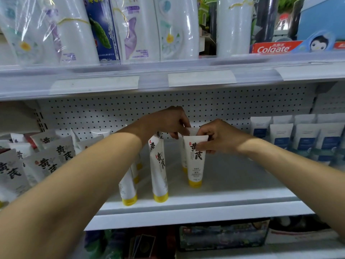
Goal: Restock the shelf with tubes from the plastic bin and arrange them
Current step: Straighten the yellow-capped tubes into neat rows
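White tubes with yellow caps and black characters stand cap-down on the white shelf (233,176). My right hand (218,136) grips the top of the front tube (195,161). My left hand (169,121) pinches the flat top of a second tube (183,161) standing right behind it, mostly hidden. Another tube (158,171) stands to the left, leaning slightly. One more tube (127,187) tilts behind my left forearm. The plastic bin is out of view.
Boxes (46,157) with the same black characters crowd the shelf's left side. White tubes with blue labels (302,137) fill the right. Above, wrapped white bottles (74,30) and a Colgate box (274,48) sit on the upper shelf. A pegboard wall (112,113) backs the shelf.
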### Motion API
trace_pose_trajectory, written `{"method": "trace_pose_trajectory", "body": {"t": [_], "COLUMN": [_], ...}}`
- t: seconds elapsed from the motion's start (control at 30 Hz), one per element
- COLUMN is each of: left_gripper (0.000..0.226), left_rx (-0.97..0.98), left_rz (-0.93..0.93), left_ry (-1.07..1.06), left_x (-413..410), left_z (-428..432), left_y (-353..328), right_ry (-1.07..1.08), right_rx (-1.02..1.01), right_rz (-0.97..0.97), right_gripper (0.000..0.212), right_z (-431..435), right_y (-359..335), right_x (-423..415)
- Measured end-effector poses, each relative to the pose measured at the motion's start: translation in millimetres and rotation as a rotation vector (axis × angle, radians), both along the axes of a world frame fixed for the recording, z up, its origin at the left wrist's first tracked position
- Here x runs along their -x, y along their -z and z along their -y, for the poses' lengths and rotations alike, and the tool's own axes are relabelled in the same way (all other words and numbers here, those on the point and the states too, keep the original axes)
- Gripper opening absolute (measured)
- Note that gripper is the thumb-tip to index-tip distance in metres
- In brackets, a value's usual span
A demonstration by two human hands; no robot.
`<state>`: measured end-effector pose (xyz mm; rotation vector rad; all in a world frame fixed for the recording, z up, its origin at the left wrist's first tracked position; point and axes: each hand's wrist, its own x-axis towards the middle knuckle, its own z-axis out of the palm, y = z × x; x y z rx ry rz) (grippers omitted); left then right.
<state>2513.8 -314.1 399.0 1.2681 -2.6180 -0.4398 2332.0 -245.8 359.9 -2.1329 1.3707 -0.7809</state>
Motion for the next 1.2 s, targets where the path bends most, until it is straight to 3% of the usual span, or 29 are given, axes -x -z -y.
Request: {"method": "trace_pose_trajectory", "body": {"t": [0.27, 0.4, 0.57, 0.7, 0.9, 1.03, 1.2], "left_gripper": [0.027, 0.029, 0.029, 0.029, 0.021, 0.032, 0.036], "left_rx": [0.056, 0.169, 0.129, 0.125, 0.169, 0.165, 0.147], "left_rz": [0.072, 0.011, -0.083, -0.029, -0.053, -0.076, 0.004], "left_ry": [0.010, -0.023, -0.076, -0.132, -0.120, -0.010, -0.021], "left_x": [-5.0, -21.0, -60.4, -81.4, -89.1, -93.8, -97.3], "left_z": [-7.9, -16.8, -29.3, -28.6, -36.6, -52.2, -55.2], "left_y": [-6.5, -18.9, -31.8, -29.9, -25.9, -26.7, -25.3], "right_ry": [0.071, 0.095, 0.115, 0.147, 0.069, 0.026, -0.069], "right_rx": [0.037, 0.085, 0.243, 0.286, 0.219, 0.259, 0.323], "right_rz": [-0.086, -0.059, -0.031, 0.036, -0.086, -0.117, -0.210], "right_gripper": [0.017, 0.020, 0.016, 0.012, 0.015, 0.012, 0.006], "right_z": [-8.0, -9.3, -7.4, 0.4, 3.0, 2.5, -1.8], "right_y": [0.2, -3.0, -12.4, -24.6, -35.9, -36.2, -40.6], "right_x": [-2.9, -5.9, -15.0, -21.1, -17.2, -17.4, -33.6]}}
